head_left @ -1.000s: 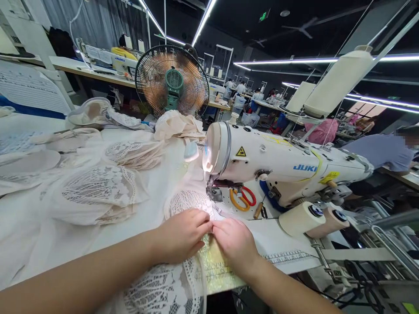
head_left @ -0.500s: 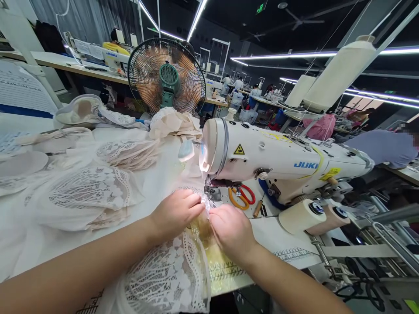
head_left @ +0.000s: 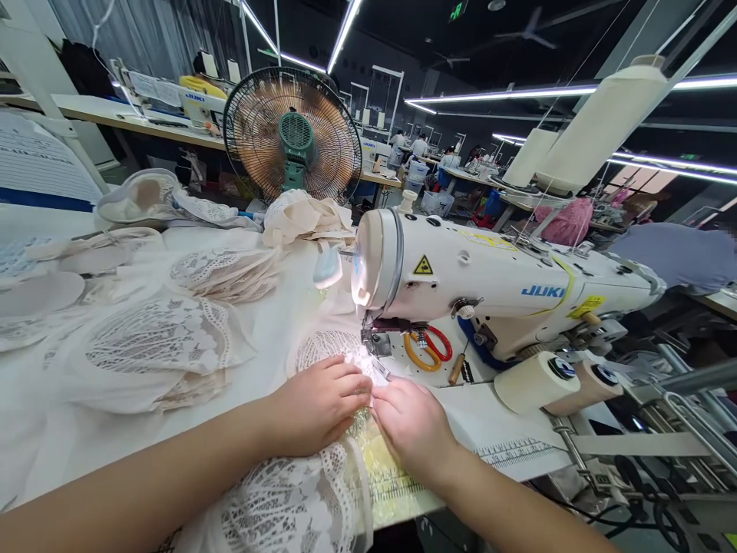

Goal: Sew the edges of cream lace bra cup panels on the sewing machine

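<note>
Both hands have slid back from the needle; left hand and right hand pinch scalloped white lace beside the glossy sewing machine.

Garment sewing workshop. Industrial sewing machine (JUKI label on the arm) stands on the white tabletop, large thread cones above it. Stacks of cut lace pieces cover the tabletop's left side. Standing fan at the far edge. Behind: rows of further machine tables with seated workers, long strip lights overhead.
</note>
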Available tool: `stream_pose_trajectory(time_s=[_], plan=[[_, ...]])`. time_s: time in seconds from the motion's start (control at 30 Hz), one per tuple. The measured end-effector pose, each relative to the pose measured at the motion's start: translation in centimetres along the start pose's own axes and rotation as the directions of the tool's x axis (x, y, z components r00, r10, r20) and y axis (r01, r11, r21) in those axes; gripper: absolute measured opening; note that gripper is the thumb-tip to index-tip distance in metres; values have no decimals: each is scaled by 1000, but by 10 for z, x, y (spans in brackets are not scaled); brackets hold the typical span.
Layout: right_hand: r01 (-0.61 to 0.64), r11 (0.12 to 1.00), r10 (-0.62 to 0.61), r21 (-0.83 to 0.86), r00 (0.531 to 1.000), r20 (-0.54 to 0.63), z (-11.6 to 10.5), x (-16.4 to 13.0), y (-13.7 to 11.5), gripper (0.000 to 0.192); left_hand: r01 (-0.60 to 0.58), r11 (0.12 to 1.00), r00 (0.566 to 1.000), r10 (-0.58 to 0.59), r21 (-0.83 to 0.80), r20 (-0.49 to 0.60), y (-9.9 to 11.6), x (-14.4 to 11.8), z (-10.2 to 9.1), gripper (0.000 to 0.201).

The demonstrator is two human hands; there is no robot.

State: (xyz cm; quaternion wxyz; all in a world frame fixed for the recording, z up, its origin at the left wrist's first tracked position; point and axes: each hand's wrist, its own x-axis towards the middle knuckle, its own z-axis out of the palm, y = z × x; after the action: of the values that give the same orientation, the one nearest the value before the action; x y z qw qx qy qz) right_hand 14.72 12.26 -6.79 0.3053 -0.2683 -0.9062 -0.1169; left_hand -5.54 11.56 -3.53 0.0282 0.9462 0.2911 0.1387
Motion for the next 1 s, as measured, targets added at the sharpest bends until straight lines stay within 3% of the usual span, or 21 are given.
stream_pose_trajectory(time_s=[0.17, 0.63, 1.0], plan=[[-22, 998, 21, 58, 999, 29, -1, 0, -2, 20, -7, 1000, 999, 7, 8, -32, -8, 1, 5, 23], [-27, 999, 25, 17, 994, 103, 1, 0, 1, 26, 0, 991, 1000, -2, 136, 11, -38, 13, 2, 27], [-32, 999, 31, 35, 999, 31, 6, -4, 4, 26, 39, 972, 997, -53, 231, 51, -56, 18, 6, 23]])
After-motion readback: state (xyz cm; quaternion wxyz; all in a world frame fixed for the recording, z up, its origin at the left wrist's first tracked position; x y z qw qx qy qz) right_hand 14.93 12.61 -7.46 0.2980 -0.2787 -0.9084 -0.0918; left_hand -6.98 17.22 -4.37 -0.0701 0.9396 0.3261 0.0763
